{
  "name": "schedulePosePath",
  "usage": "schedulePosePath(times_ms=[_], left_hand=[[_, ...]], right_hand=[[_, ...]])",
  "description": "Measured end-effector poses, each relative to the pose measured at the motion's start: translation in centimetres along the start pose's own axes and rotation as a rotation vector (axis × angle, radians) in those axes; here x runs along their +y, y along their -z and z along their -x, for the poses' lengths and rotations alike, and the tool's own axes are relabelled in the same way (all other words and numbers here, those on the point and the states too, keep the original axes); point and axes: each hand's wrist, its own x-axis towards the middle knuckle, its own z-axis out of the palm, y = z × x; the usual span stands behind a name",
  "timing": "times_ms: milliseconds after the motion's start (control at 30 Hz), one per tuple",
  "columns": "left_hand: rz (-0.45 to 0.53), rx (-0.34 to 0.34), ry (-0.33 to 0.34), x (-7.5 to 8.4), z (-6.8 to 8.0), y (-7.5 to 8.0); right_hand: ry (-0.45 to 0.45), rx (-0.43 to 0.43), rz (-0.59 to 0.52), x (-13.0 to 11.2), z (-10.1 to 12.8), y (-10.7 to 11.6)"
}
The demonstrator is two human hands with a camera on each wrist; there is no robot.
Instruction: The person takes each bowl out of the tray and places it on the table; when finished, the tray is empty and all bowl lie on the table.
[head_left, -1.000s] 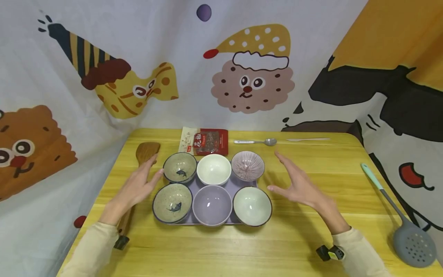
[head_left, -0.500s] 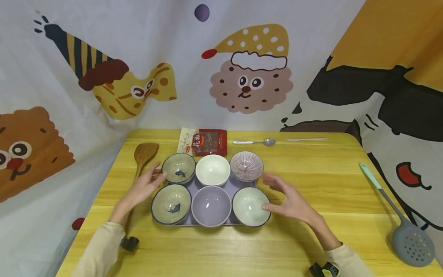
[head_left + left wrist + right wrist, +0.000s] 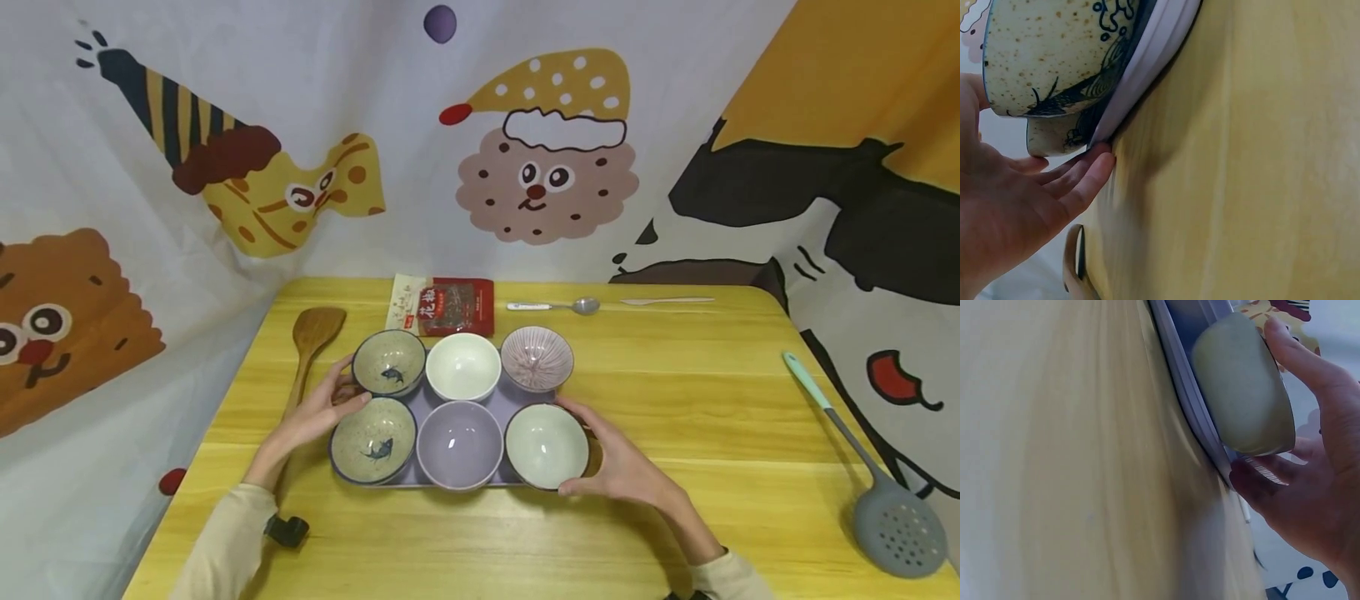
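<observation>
Several bowls stand on a lavender tray (image 3: pixel 425 400). They include two speckled fish-pattern bowls (image 3: pixel 372 440), a white bowl (image 3: pixel 463 367), a striped bowl (image 3: pixel 537 358), a purple bowl (image 3: pixel 460 444) and a pale green bowl (image 3: pixel 547 446). My left hand (image 3: pixel 318 410) is at the tray's left side, its fairly straight fingertips touching the tray edge and its thumb beside the fish-pattern bowls. Around the pale green bowl spreads my right hand (image 3: pixel 618 457), thumb near its front rim. In the right wrist view its fingers reach the tray edge below the bowl.
A wooden spatula (image 3: pixel 317 329) lies left of the tray, close to my left hand. Behind the bowls are a red spice packet (image 3: pixel 456 307), a spoon (image 3: pixel 555 307) and a thin pale knife-like piece (image 3: pixel 667 300). A grey slotted turner (image 3: pixel 898 529) lies far right.
Both hands have come inward and down from beside the tray to its left and right sides. My right hand has moved toward the front, around the pale green bowl. The bowls stay in place.
</observation>
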Motion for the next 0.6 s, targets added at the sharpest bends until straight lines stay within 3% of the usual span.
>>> schedulePosePath(times_ms=[300, 600], left_hand=[[0.032, 0.002, 0.0, -0.33, -0.03, -0.05], [0.038, 0.002, -0.01, -0.55, -0.14, -0.28]], right_hand=[[0.008, -0.016, -0.04, -0.21, 0.09, -0.43], [-0.028, 0.029, -0.042, 0.15, 0.1, -0.7]])
